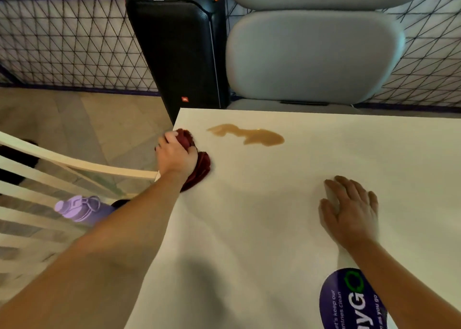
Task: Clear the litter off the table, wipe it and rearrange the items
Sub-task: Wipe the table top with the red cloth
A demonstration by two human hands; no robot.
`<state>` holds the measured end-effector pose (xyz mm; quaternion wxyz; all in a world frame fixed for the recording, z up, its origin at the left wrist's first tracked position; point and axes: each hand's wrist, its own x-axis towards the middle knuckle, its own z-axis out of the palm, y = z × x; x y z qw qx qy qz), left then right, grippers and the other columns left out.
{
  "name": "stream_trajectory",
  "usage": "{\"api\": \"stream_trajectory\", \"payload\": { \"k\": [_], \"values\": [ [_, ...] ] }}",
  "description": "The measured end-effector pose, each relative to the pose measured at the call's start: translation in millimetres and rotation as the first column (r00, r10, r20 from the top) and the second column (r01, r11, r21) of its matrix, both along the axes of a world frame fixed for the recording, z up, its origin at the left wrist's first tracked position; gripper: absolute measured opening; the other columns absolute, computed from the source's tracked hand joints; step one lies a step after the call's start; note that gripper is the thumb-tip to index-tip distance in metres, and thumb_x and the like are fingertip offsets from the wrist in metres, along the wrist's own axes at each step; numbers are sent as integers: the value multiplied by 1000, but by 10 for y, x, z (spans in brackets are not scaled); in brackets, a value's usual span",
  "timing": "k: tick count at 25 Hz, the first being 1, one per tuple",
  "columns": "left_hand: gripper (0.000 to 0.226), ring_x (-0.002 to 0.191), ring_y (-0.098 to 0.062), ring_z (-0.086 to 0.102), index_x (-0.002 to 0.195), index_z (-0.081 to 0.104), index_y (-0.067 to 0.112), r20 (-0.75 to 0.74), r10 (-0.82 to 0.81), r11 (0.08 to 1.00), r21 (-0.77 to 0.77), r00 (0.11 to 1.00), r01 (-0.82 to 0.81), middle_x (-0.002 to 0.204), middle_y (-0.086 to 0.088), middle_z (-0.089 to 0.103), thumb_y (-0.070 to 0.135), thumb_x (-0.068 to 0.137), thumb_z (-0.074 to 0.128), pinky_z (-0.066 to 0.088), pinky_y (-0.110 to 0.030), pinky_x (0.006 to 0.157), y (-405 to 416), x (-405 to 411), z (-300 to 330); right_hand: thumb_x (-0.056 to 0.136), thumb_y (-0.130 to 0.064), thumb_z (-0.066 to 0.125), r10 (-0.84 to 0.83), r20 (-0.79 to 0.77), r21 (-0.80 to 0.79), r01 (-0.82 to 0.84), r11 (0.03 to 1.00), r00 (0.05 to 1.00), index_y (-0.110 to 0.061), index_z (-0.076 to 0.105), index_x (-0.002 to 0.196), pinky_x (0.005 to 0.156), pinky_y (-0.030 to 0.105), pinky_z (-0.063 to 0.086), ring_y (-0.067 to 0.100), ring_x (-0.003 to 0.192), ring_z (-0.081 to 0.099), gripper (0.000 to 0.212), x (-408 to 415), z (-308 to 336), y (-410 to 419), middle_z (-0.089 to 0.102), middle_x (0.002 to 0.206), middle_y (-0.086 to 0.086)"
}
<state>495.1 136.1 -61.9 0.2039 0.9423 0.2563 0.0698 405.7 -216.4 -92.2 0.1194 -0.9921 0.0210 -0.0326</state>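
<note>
Near the far left corner of the surface (249, 216), a dark red cloth (199, 166) was gripped by the left hand (174, 157), while the right hand (349, 209) was laid flat, fingers relaxed. The brown spill (249, 135) just beyond would best be blotted inward, not smeared.

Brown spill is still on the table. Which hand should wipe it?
Left. The left hand already grips the dark red cloth near the table's left edge, just beside the brown spill. The right hand rests flat on the table, holding nothing.
</note>
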Motion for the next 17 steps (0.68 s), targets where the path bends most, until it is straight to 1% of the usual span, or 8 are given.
{"api": "stream_trajectory", "payload": {
  "k": [2, 4, 6, 8, 11, 13, 15, 17],
  "values": [
    [46, 115, -36, 45, 124, 40, 9, -35, 39, 999, 3, 999, -39, 125, -18, 50, 28, 85, 55, 36, -41, 99, -57, 323, 9, 78, -46, 26, -8, 11, 9, 8, 1000, 1000, -20, 55, 125, 107, 51, 27, 28, 127, 43, 61, -3, -4, -3, 52, 134, 3],
    [46, 116, -37, 47, 123, 43, 6, -80, -26, 997, 65, 996, 31, 125, -20, 52, 29, 86, 54, 36, -43, 102, -239, 569, -20, 77, -45, 27, -11, 28, 10, 10, 1000, 1000, -19, 56, 123, 107, 51, 28, 29, 126, 43, 60, -10, 4, -18, 52, 134, 3],
    [47, 117, -34, 48, 123, 46, 6, -60, -149, 987, 59, 987, 152, 124, -18, 54, 31, 85, 54, 37, -42, 104, -481, 664, -36, 77, -45, 28, -7, 31, 10, 7, 1000, 999, -20, 56, 123, 107, 51, 28, 28, 126, 43, 60, -10, 14, -30, 53, 133, 3],
    [54, 121, -30, 46, 127, 46, 8, -19, -321, 947, 22, 947, 322, 129, -14, 52, 35, 82, 58, 35, -39, 107, -645, 531, -50, 78, -45, 28, -7, 33, 5, 6, 1000, 999, -20, 56, 123, 107, 51, 28, 27, 126, 44, 59, -7, 19, -48, 53, 133, 2],
    [69, 134, -29, 33, 140, 36, 11, -23, -525, 851, -21, 851, 525, 147, -12, 35, 29, 81, 65, 26, -36, 114, -422, 41, -31, 78, -46, 28, -10, 37, 12, 10, 1000, 999, -20, 57, 122, 107, 51, 29, 27, 126, 45, 59, -21, 13, -52, 54, 133, 2],
    [68, 136, -29, 31, 142, 36, 11, 5, -524, 851, -35, 852, 523, 149, -12, 32, 17, 81, 65, 24, -33, 112, -87, -220, -49, 78, -46, 28, -11, 39, 21, 11, 1000, 999, -21, 57, 123, 107, 50, 28, 27, 126, 44, 59, -23, 15, -50, 53, 133, 1],
    [63, 135, -32, 31, 141, 37, 11, 27, -408, 912, -29, 913, 409, 147, -16, 35, 11, 83, 61, 24, -36, 114, 126, -138, -55, 78, -46, 28, -11, 42, 21, 10, 1000, 999, -20, 57, 122, 106, 51, 29, 27, 126, 45, 59, -12, 14, -36, 54, 132, 1],
    [58, 133, -33, 33, 139, 38, 9, 50, -255, 966, -33, 966, 257, 143, -17, 39, 12, 85, 58, 25, -40, 115, 57, 155, -99, 78, -45, 29, -5, 49, 14, 4, 1000, 999, -20, 58, 121, 105, 51, 31, 29, 124, 47, 57, 8, 14, -28, 55, 131, 2]
  ]
}}
